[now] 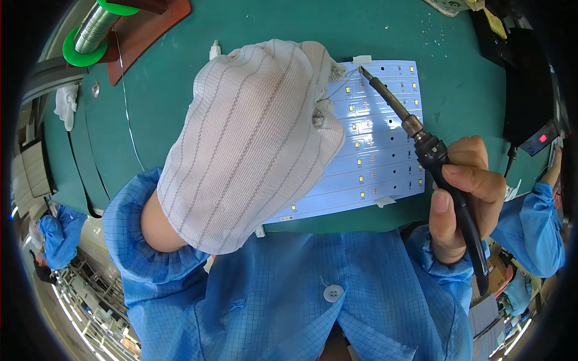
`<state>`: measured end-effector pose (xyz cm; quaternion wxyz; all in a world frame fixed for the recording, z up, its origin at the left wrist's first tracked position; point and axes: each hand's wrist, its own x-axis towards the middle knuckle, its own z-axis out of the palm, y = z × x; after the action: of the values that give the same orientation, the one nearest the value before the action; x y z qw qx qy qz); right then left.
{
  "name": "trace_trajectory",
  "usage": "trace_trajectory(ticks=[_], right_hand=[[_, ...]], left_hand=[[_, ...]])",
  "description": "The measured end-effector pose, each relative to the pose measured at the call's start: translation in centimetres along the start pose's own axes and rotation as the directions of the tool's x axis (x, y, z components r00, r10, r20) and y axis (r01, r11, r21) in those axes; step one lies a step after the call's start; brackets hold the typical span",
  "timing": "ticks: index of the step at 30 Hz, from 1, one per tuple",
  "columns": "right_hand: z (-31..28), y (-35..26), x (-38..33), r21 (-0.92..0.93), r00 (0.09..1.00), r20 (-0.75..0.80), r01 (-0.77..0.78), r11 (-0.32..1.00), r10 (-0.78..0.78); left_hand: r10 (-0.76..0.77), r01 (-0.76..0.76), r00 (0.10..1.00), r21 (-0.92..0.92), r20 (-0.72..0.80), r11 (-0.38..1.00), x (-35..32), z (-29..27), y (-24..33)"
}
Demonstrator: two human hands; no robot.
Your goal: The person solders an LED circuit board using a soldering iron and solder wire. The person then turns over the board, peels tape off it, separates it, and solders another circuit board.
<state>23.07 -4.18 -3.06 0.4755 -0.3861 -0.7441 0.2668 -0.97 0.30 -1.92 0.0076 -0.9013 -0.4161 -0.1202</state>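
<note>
The green work mat (pixel 180 108) fills the bench from edge to edge, and a person in a blue checked smock (pixel 283 295) leans right over it. The left hand (pixel 253 144), in a white striped glove, looms big over the middle, back of the hand up, fingers bunched downward over the left part of the board; a thin strand of solder wire (pixel 338 88) pokes out from the gloved fingertips (pixel 333 73), which are pinched on it. Under that hand lies the pale blue LED board (pixel 385 156), flat on the mat, rows of small yellow chips running across it, with bits of white tape at its top and bottom edges.

Over on the right, the bare right hand (pixel 460 192) is clenched around the black handle of a soldering iron (pixel 421 144), thumb on top. The iron slants up and left, and its tip sits at the top edge of the board, just beside the end of the wire.

At the upper left, a solder spool (pixel 90 33) with green flanges rests on a brown wooden stand (pixel 144 36), and a fine wire (pixel 127 114) trails from it down across the mat. A black box (pixel 530 96) with a small red light sits at the right rim. Lower down on the shirt front, one white button (pixel 333 293).
</note>
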Motion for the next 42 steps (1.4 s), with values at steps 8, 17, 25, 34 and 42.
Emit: trace_trajectory(ticks=[8, 17, 25, 34, 42], right_hand=[[-0.2, 0.0, 0.8, 0.01, 0.998, 0.046, 0.036, 0.999, -0.036], [-0.7, 0.1, 1.3, 0.027, 0.995, 0.094, 0.038, 0.999, -0.041], [0.0, -0.2, 0.6, 0.032, 0.998, 0.055, 0.033, 0.999, -0.035], [1.3, -1.8, -0.1, -0.108, 0.996, 0.085, 0.015, 0.994, -0.005], [3.1, -2.3, -0.2, -0.191, 0.991, -0.025, 0.127, 0.973, -0.134]], left_hand=[[-0.009, 0.011, 0.997, -0.025, 0.077, 1.0, 0.1, -1.4, 0.1], [0.076, -0.077, 0.996, 0.029, 0.042, 0.997, -1.9, 0.4, -1.1], [-0.005, 0.006, 0.998, -0.004, 0.058, 1.0, -0.2, -0.3, -0.2], [0.057, -0.056, 0.998, 0.02, -0.04, 0.998, -1.5, 1.0, -0.9], [0.025, -0.029, 0.998, 0.081, 0.049, 0.996, -0.9, 0.1, -0.1]])
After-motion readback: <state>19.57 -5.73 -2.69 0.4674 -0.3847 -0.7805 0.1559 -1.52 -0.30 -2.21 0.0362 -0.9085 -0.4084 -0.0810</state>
